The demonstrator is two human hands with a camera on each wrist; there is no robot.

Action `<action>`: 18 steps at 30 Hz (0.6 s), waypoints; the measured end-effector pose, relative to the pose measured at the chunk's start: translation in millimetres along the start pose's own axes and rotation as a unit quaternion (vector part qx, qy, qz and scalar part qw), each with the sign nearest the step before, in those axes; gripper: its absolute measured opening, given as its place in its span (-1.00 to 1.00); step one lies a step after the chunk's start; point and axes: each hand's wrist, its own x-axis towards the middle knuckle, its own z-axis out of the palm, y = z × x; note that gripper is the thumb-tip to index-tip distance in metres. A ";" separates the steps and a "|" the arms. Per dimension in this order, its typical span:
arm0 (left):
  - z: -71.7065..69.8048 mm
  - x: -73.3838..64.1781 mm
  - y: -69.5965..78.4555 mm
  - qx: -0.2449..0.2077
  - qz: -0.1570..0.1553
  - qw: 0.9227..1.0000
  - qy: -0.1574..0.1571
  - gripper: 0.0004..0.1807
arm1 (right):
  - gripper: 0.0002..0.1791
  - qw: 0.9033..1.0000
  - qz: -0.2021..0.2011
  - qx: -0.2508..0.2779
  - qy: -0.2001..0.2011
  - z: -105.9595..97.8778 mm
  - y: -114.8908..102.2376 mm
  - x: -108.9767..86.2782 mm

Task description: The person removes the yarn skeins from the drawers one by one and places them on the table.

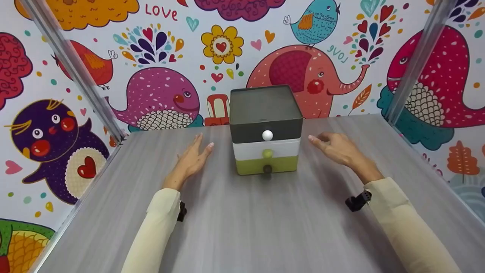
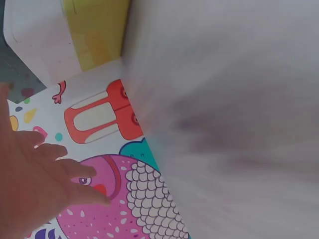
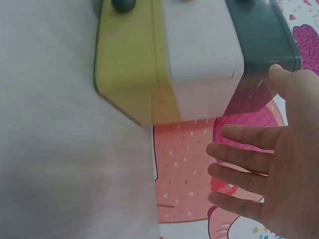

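Note:
A small stacked drawer box (image 1: pixel 266 131) stands on the grey table, its three tiers dark grey on top, white in the middle and green at the bottom. Each tier has a round knob on the front: white, green and dark. To the box's left, my left hand (image 1: pixel 191 161) hovers apart from it with fingers extended. On the other side my right hand (image 1: pixel 338 149) is held near the box, holding nothing. The right wrist view shows that hand (image 3: pixel 294 164) with spread fingers beside the box's side (image 3: pixel 199 59). In the left wrist view the left hand (image 2: pixel 35 184) is empty.
The grey wood-grain table (image 1: pixel 242 227) ends at a wall (image 1: pixel 170 45) printed with cartoon animals. Metal posts (image 1: pixel 72 68) rise at the back left and back right corners. Dark wrist-worn devices (image 1: pixel 358 201) sit at both cuffs.

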 end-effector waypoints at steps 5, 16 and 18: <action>-3.8 1.6 14.2 -0.067 -0.008 0.998 -0.011 -0.03 | 0.14 0.999 -0.008 0.029 -0.010 4.7 -11.4 -3.0; -11.2 13.6 50.6 -0.197 0.007 0.979 -0.055 -0.12 | -0.20 0.964 -0.044 0.248 -0.089 20.2 -39.0 -3.1; -12.2 16.0 56.3 -0.224 0.005 0.973 -0.059 -0.13 | -0.20 0.957 -0.040 0.270 -0.095 23.7 -43.2 -3.0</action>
